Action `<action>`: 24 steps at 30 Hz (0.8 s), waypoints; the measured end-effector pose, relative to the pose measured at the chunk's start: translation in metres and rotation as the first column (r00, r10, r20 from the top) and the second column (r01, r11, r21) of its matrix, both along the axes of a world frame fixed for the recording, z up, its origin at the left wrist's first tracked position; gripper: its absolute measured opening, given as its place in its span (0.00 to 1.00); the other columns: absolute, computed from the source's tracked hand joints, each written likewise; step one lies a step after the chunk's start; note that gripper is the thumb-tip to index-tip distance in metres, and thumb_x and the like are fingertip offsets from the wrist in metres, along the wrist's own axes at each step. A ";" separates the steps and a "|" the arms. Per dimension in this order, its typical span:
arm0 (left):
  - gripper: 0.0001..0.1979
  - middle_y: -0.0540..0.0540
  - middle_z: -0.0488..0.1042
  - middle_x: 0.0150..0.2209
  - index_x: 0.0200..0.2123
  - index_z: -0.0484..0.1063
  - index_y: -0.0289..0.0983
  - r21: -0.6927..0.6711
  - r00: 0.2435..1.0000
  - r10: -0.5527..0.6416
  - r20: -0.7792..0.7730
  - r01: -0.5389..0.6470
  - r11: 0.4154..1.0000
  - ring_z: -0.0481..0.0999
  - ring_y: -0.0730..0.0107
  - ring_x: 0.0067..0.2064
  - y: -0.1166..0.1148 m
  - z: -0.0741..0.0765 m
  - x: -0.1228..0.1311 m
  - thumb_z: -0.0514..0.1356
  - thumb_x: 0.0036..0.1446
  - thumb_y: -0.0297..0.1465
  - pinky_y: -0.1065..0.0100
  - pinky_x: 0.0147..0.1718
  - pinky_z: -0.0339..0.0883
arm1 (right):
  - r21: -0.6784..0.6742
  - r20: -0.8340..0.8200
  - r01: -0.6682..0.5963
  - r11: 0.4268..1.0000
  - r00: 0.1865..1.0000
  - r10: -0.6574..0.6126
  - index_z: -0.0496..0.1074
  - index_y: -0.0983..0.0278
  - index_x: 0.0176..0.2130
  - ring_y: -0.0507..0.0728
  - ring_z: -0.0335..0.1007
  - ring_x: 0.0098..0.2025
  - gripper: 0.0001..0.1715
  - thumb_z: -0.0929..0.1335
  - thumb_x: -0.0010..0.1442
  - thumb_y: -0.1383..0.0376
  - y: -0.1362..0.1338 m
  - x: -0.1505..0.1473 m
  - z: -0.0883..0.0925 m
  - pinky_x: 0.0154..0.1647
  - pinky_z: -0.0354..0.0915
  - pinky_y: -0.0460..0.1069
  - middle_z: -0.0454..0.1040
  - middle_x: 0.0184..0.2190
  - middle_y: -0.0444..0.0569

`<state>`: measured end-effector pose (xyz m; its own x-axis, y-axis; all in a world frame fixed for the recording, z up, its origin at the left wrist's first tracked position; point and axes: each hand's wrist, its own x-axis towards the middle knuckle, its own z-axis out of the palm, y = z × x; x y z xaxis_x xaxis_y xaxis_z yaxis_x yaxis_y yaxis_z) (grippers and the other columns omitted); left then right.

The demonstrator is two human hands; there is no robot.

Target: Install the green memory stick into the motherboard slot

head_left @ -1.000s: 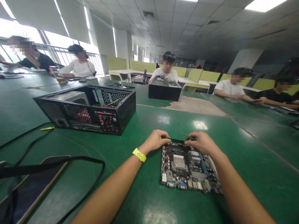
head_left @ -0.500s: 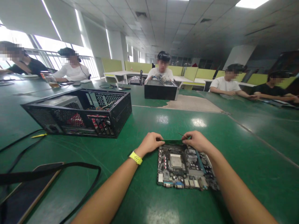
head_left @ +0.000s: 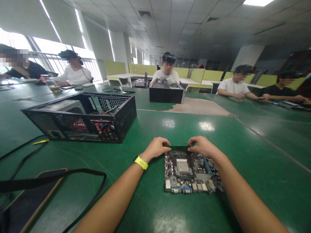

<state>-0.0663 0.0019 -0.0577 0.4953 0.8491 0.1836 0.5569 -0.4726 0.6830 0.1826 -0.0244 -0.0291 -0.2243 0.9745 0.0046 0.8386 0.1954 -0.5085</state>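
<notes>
A motherboard lies flat before me, its ports toward me and a silvery processor in its socket. At its far edge a green RAM stick stands across the board. My left hand, wearing a yellow-green watch, pinches the stick's left end. With my right hand I grip the right end between thumb and fingers. A thin dark rod pokes out leftward from that hand; its kind is unclear. Whether the stick is seated in a slot cannot be made out.
An open black computer case lies to the left, cables and a yellow tie beside it. A dark board with a black strap is at the near left. Across the green table a gloved person works at another case; several people sit around.
My right hand has moved slightly left, along with the thin rod. More of the green RAM stick shows between the hands. My left hand stays at its end.
</notes>
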 end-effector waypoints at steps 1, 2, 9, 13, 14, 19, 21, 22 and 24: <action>0.09 0.49 0.75 0.26 0.32 0.78 0.34 -0.003 1.000 -0.006 0.005 0.006 1.000 0.70 0.70 0.29 0.000 0.000 0.000 0.62 0.48 0.33 0.72 0.28 0.59 | 0.006 0.010 -0.001 1.000 1.000 0.001 0.75 0.65 0.31 0.53 0.69 0.31 0.10 0.69 0.48 0.63 -0.001 0.000 0.001 0.32 0.61 0.46 0.76 0.30 0.46; 0.09 0.49 0.75 0.26 0.32 0.78 0.34 -0.007 1.000 -0.013 0.011 0.013 1.000 0.70 0.70 0.29 0.000 0.000 -0.001 0.62 0.48 0.33 0.72 0.28 0.59 | 0.015 0.023 0.004 1.000 1.000 -0.004 0.75 0.65 0.32 0.53 0.70 0.32 0.10 0.69 0.48 0.62 -0.001 0.001 0.003 0.33 0.61 0.46 0.76 0.31 0.46; 0.16 0.48 0.77 0.29 0.39 0.78 0.33 -0.037 0.996 -0.039 0.078 0.042 0.998 0.73 0.69 0.31 0.004 -0.003 -0.005 0.64 0.47 0.35 0.72 0.30 0.63 | 0.147 0.182 0.069 0.987 0.979 -0.096 0.76 0.63 0.36 0.56 0.70 0.31 0.20 0.65 0.55 0.51 -0.034 -0.041 0.040 0.30 0.58 0.48 0.77 0.30 0.50; 0.11 0.47 0.78 0.29 0.34 0.79 0.34 -0.033 0.996 -0.026 0.085 0.029 0.999 0.74 0.68 0.31 0.003 -0.005 -0.004 0.62 0.48 0.32 0.72 0.30 0.63 | -0.037 0.375 -0.203 0.978 0.904 0.202 0.78 0.62 0.33 0.60 0.74 0.34 0.25 0.66 0.52 0.45 -0.081 -0.100 0.049 0.31 0.62 0.49 0.78 0.32 0.53; 0.10 0.47 0.78 0.29 0.32 0.79 0.34 -0.029 0.997 -0.021 0.080 0.023 0.999 0.74 0.68 0.32 0.003 -0.005 -0.004 0.62 0.48 0.32 0.72 0.31 0.63 | -0.076 0.421 -0.236 0.969 0.873 0.246 0.78 0.63 0.34 0.62 0.74 0.35 0.27 0.66 0.50 0.44 -0.090 -0.111 0.047 0.32 0.64 0.50 0.79 0.33 0.55; 0.09 0.48 0.79 0.29 0.31 0.79 0.35 -0.006 0.999 -0.005 0.043 0.005 1.000 0.74 0.68 0.32 0.001 -0.006 -0.003 0.61 0.48 0.31 0.72 0.31 0.62 | -0.146 0.526 -0.259 0.955 0.797 0.296 0.79 0.67 0.37 0.67 0.76 0.37 0.24 0.68 0.50 0.51 -0.106 -0.135 0.039 0.37 0.69 0.55 0.79 0.35 0.61; 0.09 0.48 0.78 0.28 0.31 0.79 0.35 -0.004 1.000 -0.007 0.028 0.007 1.000 0.74 0.68 0.32 0.002 -0.006 -0.003 0.61 0.47 0.31 0.72 0.30 0.62 | -0.148 0.531 -0.269 0.952 0.790 0.306 0.78 0.67 0.37 0.67 0.76 0.38 0.21 0.67 0.51 0.54 -0.105 -0.135 0.040 0.37 0.69 0.56 0.79 0.35 0.61; 0.09 0.48 0.78 0.28 0.31 0.79 0.35 -0.003 1.000 -0.007 0.022 0.007 1.000 0.74 0.68 0.31 0.002 -0.006 -0.003 0.61 0.47 0.32 0.72 0.29 0.61 | -0.152 0.534 -0.277 0.949 0.785 0.315 0.78 0.67 0.37 0.67 0.76 0.38 0.21 0.67 0.50 0.56 -0.105 -0.135 0.040 0.37 0.70 0.56 0.79 0.35 0.62; 0.09 0.48 0.78 0.28 0.31 0.79 0.35 0.002 1.000 -0.005 0.013 0.005 1.000 0.73 0.69 0.31 0.002 -0.006 -0.003 0.61 0.48 0.32 0.72 0.28 0.61 | -0.162 0.538 -0.296 0.941 0.773 0.336 0.78 0.68 0.38 0.67 0.76 0.39 0.19 0.67 0.50 0.58 -0.105 -0.137 0.042 0.38 0.70 0.56 0.79 0.35 0.62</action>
<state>-0.0689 0.0043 -0.0636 0.4974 0.8461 0.1916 0.5451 -0.4766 0.6898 0.0458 -0.1296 0.0125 -0.4646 0.8417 -0.2751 0.8756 0.4830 -0.0006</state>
